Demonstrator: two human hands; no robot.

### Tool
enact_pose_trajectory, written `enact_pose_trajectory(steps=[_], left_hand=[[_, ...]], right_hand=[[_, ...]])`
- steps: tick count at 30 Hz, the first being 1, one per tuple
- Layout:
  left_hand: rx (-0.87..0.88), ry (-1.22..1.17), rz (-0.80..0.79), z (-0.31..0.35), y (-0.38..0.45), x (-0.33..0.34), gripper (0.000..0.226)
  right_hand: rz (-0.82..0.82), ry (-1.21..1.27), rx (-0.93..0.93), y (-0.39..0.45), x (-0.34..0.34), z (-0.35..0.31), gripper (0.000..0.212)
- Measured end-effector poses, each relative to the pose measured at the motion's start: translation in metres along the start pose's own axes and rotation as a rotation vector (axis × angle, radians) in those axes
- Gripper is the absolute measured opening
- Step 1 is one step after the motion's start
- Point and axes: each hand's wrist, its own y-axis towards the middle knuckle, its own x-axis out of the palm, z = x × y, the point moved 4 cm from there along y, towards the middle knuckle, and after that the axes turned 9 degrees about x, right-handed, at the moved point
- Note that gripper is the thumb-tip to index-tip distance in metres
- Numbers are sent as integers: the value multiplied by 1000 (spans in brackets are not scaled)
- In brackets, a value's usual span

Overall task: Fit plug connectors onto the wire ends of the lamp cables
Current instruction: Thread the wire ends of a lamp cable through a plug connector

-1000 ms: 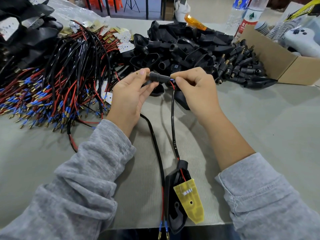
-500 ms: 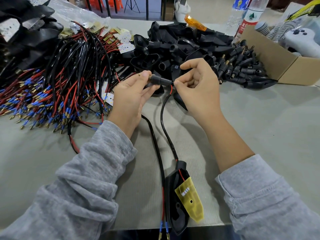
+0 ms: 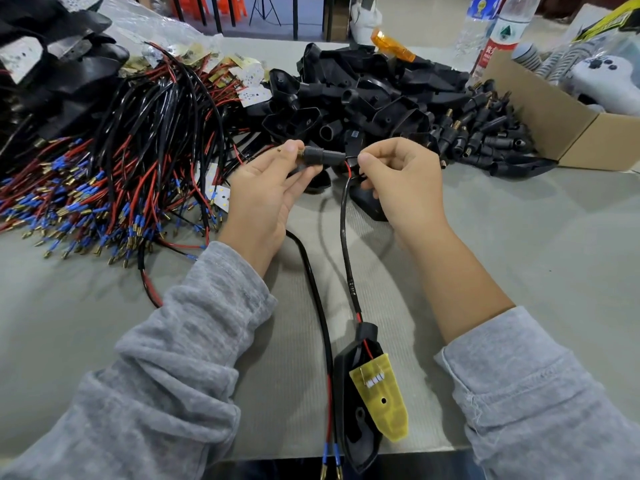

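In the head view the left hand (image 3: 266,195) pinches the brass-tipped end of a black plug (image 3: 320,156) between thumb and fingertips, its other fingers loose, while the right hand (image 3: 405,181) pinches the wires (image 3: 347,165) at the plug's other end, fingers curled. From there a black cable (image 3: 344,237) runs down to a lamp housing (image 3: 356,424) with a yellow board (image 3: 382,400) lying on the grey tabletop (image 3: 519,237) near its front edge. Farther back lie a heap of red and black cables (image 3: 121,174), a pile of housings (image 3: 363,95), loose plugs (image 3: 485,133), a cardboard box (image 3: 554,123) and bottles (image 3: 502,26).
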Motion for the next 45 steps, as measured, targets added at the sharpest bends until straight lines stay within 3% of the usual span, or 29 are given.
enact_pose_trajectory(steps=[3,7,20,28,31,34,38,45], left_hand=[[-4,-8,-58,-1,-3,5,7],[15,30,-92,0,-5,9,17],[41,68,-19,1,-6,5,11],[22,65,-73,-1,-6,7,9],[29,75,-57,0,-6,6,9],[25,57,-42,0,-7,7,9],[25,24,-12,0,-6,6,10],[39,5,13,1,-4,3,8]], right_hand=[[43,-12,16,2,-1,3,18],[65,-19,10,2,-4,2,20],[-101,30,6,-7,4,-3,19],[-29,-46,-217,-8,4,-7,43],[-10,-66,-265,-11,6,-8,42],[4,-5,-195,-10,8,-7,34],[-57,-42,-19,-8,15,1,38],[5,-43,33,-7,11,1,17]])
